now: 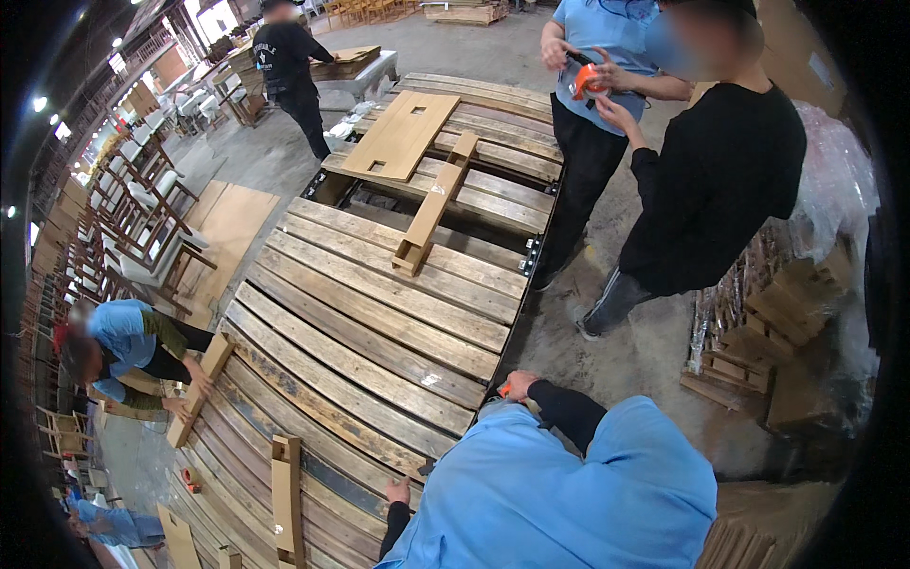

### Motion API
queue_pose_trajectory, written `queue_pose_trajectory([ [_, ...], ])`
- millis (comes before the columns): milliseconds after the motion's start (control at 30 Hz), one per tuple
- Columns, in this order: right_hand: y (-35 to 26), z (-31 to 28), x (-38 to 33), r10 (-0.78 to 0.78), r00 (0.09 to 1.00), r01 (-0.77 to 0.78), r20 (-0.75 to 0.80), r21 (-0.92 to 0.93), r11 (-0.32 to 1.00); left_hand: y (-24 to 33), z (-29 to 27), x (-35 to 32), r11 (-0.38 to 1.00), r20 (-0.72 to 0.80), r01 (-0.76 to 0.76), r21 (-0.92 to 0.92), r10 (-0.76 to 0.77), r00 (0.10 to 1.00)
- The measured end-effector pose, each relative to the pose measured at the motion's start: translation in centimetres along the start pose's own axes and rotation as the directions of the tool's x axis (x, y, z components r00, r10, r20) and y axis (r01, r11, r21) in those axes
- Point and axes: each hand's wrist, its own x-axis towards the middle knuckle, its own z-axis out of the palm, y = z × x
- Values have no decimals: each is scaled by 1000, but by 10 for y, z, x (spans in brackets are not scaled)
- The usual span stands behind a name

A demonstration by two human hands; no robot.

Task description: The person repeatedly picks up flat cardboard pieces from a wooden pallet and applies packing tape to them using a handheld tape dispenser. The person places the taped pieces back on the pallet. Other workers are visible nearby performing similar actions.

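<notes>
My right hand (520, 382) is closed on an orange tape dispenser (504, 390), mostly hidden by the hand and my blue shirt, at the right edge of the slatted wooden table (379, 327). Lower down, my left hand (398, 490) hovers at or rests on the slats, fingers a little apart and nothing visible in it. To its left lies a long narrow cardboard box (285, 493). Farther off, another long cardboard box (438, 204) spans a gap in the slats, beside a flat cardboard sheet (402, 133) with cut-outs.
Across the table a co-worker in blue handles a long cardboard piece (201, 389). An orange tape dispenser (191, 480) lies near them. Two people stand at the right, one with an orange tape dispenser (586, 82). Stacked chairs (142, 223) line the left; wrapped cardboard (758, 351) is at the right.
</notes>
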Motion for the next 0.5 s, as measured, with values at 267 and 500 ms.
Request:
queue_pose_trajectory([
  [267, 30, -35, 45, 4, 996, 0, -88, 45, 999, 73, 55, -33, 976, 134, -168, 136, 150, 980],
  [500, 48, -67, 64, -8, 1000, 8, 15, 31, 999, 130, 68, -30, 954, 73, -70, 292, 50, 996],
])
